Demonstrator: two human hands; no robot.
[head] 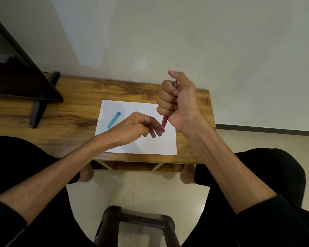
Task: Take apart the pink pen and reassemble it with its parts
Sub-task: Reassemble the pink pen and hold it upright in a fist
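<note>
My right hand [177, 98] is a closed fist around the pink pen [164, 122], held nearly upright above the white sheet of paper [144, 145]. The pen's top end pokes out beside my thumb and its lower end points down. My left hand [137, 126] reaches in from the left, and its fingertips pinch the pen's lower tip. Most of the barrel is hidden inside my right fist.
A teal and blue cap-like piece [113, 120] lies on the left part of the paper. The low wooden table [70, 118] carries a dark monitor stand [37, 107] at the left. A dark stool [137, 223] sits between my knees.
</note>
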